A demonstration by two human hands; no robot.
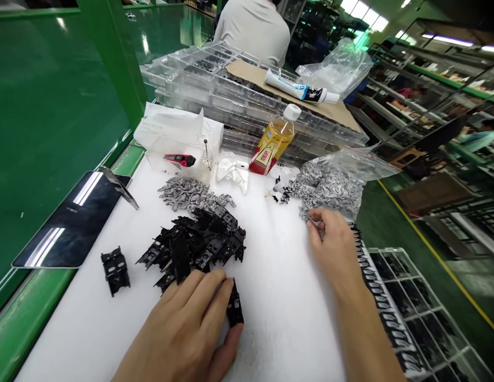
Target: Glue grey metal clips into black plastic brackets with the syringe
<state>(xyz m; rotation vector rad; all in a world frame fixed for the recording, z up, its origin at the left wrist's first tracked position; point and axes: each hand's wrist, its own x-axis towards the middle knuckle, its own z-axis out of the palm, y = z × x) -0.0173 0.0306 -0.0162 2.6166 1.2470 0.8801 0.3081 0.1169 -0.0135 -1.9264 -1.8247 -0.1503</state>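
Observation:
My left hand is closed around a black plastic part, with the thumb at its lower end. Just beyond the fingers lies a heap of similar black parts. My right hand pinches at the edge of the small grey pieces that spill from a clear plastic bag; the fingertips appear to grip one, too small to make out well. A second pile of grey pieces sits behind the black heap. One black part lies apart on the left of the white surface.
A phone-like dark slab and metal tweezers lie at the left edge. Behind are a drink bottle, a red cutter, stacked clear trays and a glue tube. Right stands a compartment tray. A person sits ahead.

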